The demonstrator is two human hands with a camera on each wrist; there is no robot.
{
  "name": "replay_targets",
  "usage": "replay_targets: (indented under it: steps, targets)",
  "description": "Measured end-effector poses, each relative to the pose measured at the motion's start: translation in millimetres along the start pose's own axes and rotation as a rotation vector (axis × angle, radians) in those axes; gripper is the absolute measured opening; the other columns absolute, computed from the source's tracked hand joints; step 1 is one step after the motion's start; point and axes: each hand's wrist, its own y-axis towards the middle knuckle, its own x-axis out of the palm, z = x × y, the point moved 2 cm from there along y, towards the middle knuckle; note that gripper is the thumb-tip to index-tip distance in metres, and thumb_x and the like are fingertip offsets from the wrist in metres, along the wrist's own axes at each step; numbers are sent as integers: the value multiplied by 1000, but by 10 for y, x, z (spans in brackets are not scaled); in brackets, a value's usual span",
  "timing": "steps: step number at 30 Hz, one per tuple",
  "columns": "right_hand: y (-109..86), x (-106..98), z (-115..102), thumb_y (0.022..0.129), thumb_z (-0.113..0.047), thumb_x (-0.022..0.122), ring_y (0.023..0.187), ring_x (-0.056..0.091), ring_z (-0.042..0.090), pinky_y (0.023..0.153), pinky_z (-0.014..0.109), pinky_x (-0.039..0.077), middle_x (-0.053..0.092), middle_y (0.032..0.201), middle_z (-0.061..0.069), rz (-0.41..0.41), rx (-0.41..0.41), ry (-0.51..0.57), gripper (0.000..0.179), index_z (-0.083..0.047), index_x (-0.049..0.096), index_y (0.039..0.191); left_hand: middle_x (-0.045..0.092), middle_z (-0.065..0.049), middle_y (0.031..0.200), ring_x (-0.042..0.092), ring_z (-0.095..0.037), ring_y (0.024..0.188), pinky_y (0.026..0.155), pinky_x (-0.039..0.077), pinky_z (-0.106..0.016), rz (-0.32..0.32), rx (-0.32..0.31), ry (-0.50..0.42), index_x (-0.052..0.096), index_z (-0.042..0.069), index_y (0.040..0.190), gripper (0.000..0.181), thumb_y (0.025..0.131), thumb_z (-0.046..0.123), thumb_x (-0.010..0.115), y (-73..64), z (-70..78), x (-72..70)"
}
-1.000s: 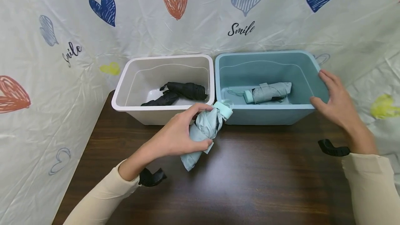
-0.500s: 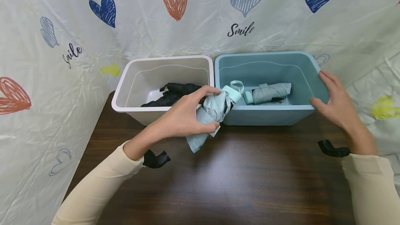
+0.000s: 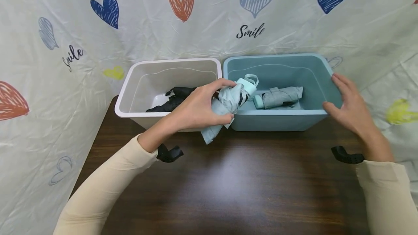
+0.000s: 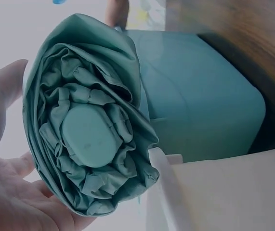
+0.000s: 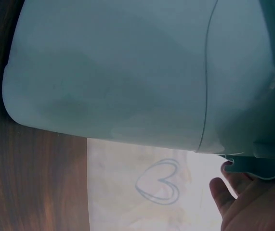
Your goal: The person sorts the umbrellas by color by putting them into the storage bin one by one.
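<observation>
My left hand [image 3: 204,105] grips a folded pale-blue umbrella [image 3: 226,101] with a mint handle and wrist loop. It is tilted, handle up and to the right, over the front rims where the two bins meet. The left wrist view looks at the umbrella's bunched end [image 4: 90,134], with thumb and fingers round its side. My right hand [image 3: 354,110] rests on the right end of the blue bin [image 3: 269,120], its fingers at the rim. Inside that bin lies a second pale-blue folded umbrella [image 3: 282,96], mint handle to the left.
Beside the blue bin, on its left, stands a white bin [image 3: 134,93] holding black folded umbrellas [image 3: 169,103]. Both sit on a dark wooden table [image 3: 248,184]. Behind them hangs a white sheet [image 3: 212,21] printed with hearts and "Smile".
My left hand has carried the pale-blue umbrella up and to the right, from in front of the bins to over their rims. The right hand has stayed on the blue bin's rim.
</observation>
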Motion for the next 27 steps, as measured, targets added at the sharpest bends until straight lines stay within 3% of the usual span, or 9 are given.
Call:
replay_targets:
  steps: [14,22,27]
  targets:
    - [14,19,-4,91,-17,57,146,32,57,120,71,23,26,174,23,30,-25,3,81,-1,30,165,63,-3,133,63,-16,100,83,53,-30,-132,71,-32,54,24,146,68,82,29,79,481,99,-89]
    - [8,21,-25,91,-16,57,136,34,58,105,79,27,25,173,24,20,-16,-2,82,-1,29,166,61,3,145,57,-12,128,93,50,-27,-186,106,46,54,27,147,70,80,30,78,780,89,-97]
    - [21,45,-2,91,-16,56,137,34,60,107,79,26,25,173,25,25,-18,-7,81,0,28,166,63,2,132,60,-13,107,85,49,-26,-233,151,92,53,27,148,71,81,28,77,914,125,-66]
